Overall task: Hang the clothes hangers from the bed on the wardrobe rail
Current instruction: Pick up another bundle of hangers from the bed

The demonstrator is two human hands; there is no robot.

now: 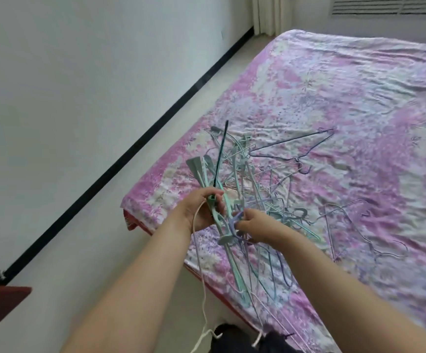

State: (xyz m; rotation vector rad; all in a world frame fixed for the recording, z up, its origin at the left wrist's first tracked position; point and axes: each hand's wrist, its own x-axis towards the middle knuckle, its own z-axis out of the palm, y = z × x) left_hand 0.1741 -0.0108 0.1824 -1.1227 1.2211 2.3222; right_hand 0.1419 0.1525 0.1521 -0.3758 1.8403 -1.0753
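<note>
— So, what has the left hand got?
— Its grip is closed round a bunch of hangers, fingers curled over the top of the necks, with mint-green and grey arms and one dark thin one fanning up and away from the fist. A white cord loops down from the same hand toward the floor.
— And the right hand?
— Just beside the left, nearly touching. Its fingertips pinch a lilac hanger at the hook end, wrist bent slightly inward. Both forearms reach forward from the bottom of the view, bare, converging over the near corner of the bed.
— Where are the other hangers?
— A tangled pile of hangers lies on the pink and lilac flowered bedsheet, right behind and under the hands. One dark wire hanger lies at the pile's far edge; another thin one lies flat to the right, a bit apart.
— Anything round the bed?
— A white wall with a black skirting strip on the left, and a dark red furniture corner low at the left edge.
</note>
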